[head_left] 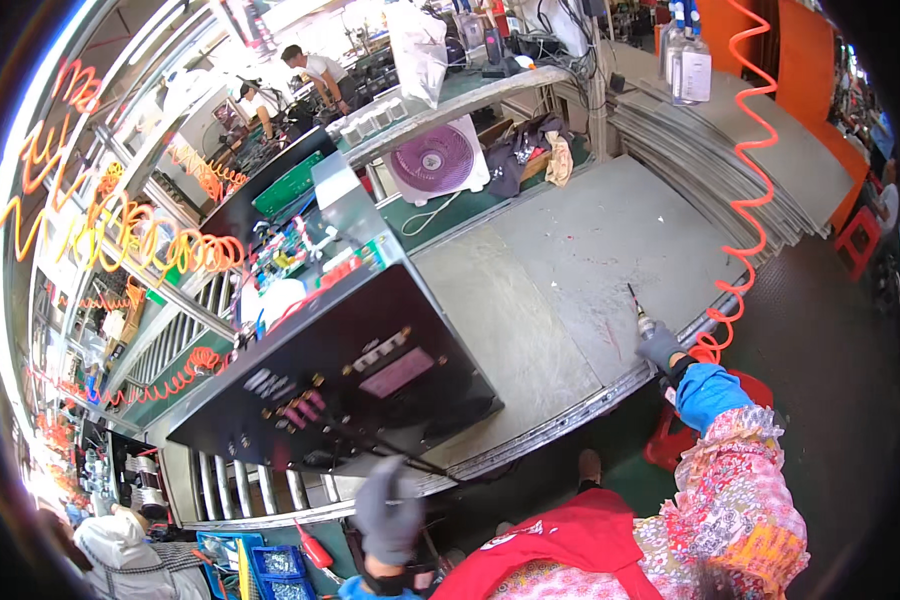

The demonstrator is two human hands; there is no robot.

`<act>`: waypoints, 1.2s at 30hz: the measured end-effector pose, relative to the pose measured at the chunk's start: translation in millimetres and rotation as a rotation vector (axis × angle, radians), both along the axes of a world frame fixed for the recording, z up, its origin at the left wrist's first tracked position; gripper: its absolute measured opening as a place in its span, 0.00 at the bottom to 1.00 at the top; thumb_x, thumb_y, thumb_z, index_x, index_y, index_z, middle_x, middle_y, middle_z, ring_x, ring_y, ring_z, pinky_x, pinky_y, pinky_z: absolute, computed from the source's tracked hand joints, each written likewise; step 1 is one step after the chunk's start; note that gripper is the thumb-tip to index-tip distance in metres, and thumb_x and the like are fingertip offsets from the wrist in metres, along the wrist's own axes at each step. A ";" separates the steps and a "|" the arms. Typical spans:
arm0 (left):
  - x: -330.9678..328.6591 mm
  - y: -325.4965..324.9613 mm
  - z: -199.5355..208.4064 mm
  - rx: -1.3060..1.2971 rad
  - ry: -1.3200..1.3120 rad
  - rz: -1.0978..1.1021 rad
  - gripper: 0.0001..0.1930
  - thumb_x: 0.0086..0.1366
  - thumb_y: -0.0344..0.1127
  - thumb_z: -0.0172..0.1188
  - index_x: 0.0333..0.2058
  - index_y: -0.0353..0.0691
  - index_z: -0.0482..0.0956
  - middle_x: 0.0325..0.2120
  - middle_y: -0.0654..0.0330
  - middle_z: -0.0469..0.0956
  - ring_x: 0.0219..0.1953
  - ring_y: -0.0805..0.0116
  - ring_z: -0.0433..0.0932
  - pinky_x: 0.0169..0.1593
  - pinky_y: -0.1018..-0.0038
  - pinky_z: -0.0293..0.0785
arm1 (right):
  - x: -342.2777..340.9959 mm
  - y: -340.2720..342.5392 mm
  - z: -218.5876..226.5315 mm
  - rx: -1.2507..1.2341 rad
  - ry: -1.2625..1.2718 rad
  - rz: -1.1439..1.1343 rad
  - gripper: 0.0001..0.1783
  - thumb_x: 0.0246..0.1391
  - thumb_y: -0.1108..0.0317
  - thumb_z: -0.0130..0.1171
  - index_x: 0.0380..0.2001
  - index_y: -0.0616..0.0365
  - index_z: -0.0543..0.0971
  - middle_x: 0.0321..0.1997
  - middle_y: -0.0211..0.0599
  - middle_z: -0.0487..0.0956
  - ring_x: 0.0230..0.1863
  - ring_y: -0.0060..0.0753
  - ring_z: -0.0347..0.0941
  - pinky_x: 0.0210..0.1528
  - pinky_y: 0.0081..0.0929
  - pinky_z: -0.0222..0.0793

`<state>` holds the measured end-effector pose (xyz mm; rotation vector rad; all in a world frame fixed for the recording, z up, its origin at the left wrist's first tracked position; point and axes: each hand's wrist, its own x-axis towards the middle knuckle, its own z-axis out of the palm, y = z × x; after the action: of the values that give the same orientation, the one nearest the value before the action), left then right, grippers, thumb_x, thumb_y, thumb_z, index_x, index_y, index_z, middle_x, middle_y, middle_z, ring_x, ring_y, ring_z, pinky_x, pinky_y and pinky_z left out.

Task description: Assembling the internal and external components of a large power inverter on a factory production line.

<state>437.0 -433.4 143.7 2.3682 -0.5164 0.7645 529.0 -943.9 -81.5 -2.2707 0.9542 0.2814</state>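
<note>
My right hand point(660, 345), in a grey glove, is closed around a power screwdriver point(643, 318). Its thin bit points up and away over the worktable point(530, 320), and a coiled red air hose point(755, 190) hangs beside it. My left hand point(388, 512), also gloved in grey, is raised in front of the table edge, smeared by motion. Nothing shows in it, but its fingers cannot be made out. Nearest to it is a large black equipment case point(320, 390), standing with its socketed panel towards me. Circuit boards point(285, 255) and wires show behind that panel.
Metal rollers point(240, 490) run left of the table. Below sit blue bins point(280, 570) of small parts and a red-handled tool point(313, 545). A purple fan point(432, 160) and stacked boards point(710, 150) stand beyond. A red stool point(670, 440) is near my right arm. People work further off.
</note>
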 end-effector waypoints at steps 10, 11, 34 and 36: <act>178.4 -193.4 -74.8 0.847 0.377 -0.042 0.13 0.59 0.46 0.59 0.37 0.44 0.79 0.37 0.55 0.78 0.43 0.54 0.78 0.46 0.57 0.72 | 45.8 -60.8 -32.2 0.102 -0.097 -0.089 0.36 0.47 0.46 0.63 0.53 0.56 0.66 0.48 0.59 0.76 0.51 0.60 0.74 0.52 0.49 0.69; 184.1 -192.6 -81.9 0.971 0.656 0.141 0.15 0.60 0.48 0.58 0.36 0.44 0.79 0.36 0.55 0.79 0.41 0.54 0.80 0.44 0.56 0.73 | 45.2 -62.7 -35.3 0.126 -0.167 -0.097 0.36 0.49 0.44 0.61 0.53 0.56 0.65 0.48 0.60 0.76 0.51 0.61 0.74 0.52 0.50 0.68; 220.5 -331.6 -251.9 0.023 1.033 0.035 0.48 0.58 0.61 0.61 0.64 0.27 0.57 0.58 0.35 0.66 0.62 0.43 0.66 0.63 0.59 0.63 | 79.5 -115.2 -98.2 0.095 -0.067 -0.057 0.28 0.46 0.48 0.67 0.37 0.62 0.76 0.31 0.48 0.79 0.32 0.46 0.78 0.36 0.41 0.73; 235.2 -373.5 -264.6 0.057 1.136 0.175 0.56 0.53 0.65 0.64 0.64 0.21 0.53 0.63 0.30 0.57 0.66 0.40 0.58 0.67 0.60 0.57 | 74.2 -118.8 -92.3 0.243 -0.037 0.028 0.26 0.49 0.47 0.64 0.38 0.60 0.76 0.29 0.48 0.79 0.30 0.46 0.77 0.35 0.42 0.73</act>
<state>672.2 -807.0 -120.8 2.4509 0.1629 -0.5768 603.2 -1062.7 -173.8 -2.0605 0.8229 0.3470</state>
